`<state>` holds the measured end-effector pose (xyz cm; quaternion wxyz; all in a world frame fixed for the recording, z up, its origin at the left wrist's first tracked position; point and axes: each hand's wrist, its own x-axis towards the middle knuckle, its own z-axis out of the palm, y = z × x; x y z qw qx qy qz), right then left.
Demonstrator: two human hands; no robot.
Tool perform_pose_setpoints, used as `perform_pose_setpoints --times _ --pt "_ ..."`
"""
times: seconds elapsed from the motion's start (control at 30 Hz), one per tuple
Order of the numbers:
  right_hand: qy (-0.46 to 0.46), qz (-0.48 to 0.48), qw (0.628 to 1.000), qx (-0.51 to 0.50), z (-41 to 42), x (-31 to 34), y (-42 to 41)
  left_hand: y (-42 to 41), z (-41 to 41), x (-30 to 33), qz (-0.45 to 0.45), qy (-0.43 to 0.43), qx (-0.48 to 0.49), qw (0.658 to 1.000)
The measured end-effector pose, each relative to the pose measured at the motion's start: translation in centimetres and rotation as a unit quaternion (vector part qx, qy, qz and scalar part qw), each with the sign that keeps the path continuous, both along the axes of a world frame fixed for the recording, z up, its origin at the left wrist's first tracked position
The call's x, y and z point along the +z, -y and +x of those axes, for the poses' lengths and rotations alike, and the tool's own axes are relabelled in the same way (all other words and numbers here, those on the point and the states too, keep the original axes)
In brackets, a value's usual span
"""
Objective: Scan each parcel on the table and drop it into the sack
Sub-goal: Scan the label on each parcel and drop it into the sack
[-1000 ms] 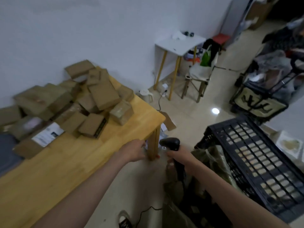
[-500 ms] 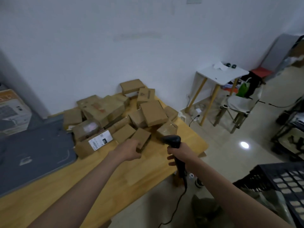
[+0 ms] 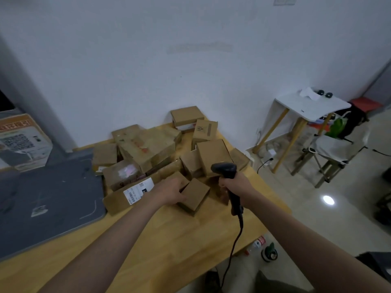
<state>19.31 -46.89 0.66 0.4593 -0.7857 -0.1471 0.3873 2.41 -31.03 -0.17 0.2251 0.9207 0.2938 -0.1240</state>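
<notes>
Partly hidden, left hand (image 3: pixel 169 190) grips small parcel (image 3: pixel 195 195).

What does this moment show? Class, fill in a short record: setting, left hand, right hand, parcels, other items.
setting: wooden table against a white wall
left hand: left hand grips a small box at the near edge of the pile
right hand: right hand holds a black scanner, cable hanging down
parcels: pile of brown cardboard boxes; one long box carries a white label
other items: grey mat on the table's left; white side table and chair to the right
sack: not in view
</notes>
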Motion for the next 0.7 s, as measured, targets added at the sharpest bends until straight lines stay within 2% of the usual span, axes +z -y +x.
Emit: perform_pose_setpoints --times 0.07,0.2,0.37,0.7 --pt "0.019 -0.010 1.000 -0.001 2.0 0.1 -1.7 -1.5 2.0 -0.4 -0.006 -0.004 0.011 1.000" --pt "-0.004 -0.012 1.000 0.009 6.2 0.0 -4.8 -4.3 6.6 -1.3 -0.025 -0.011 0.041 0.999" --pt "0.040 -0.043 0.998 0.015 11.2 -0.9 -8.0 -6.5 11.5 -3.3 -0.053 -0.008 0.085 0.995" --pt "0.025 -0.093 0.995 0.040 19.0 -5.7 -11.6 -9.0 20.1 -8.0 -0.197 -0.006 0.215 0.956"
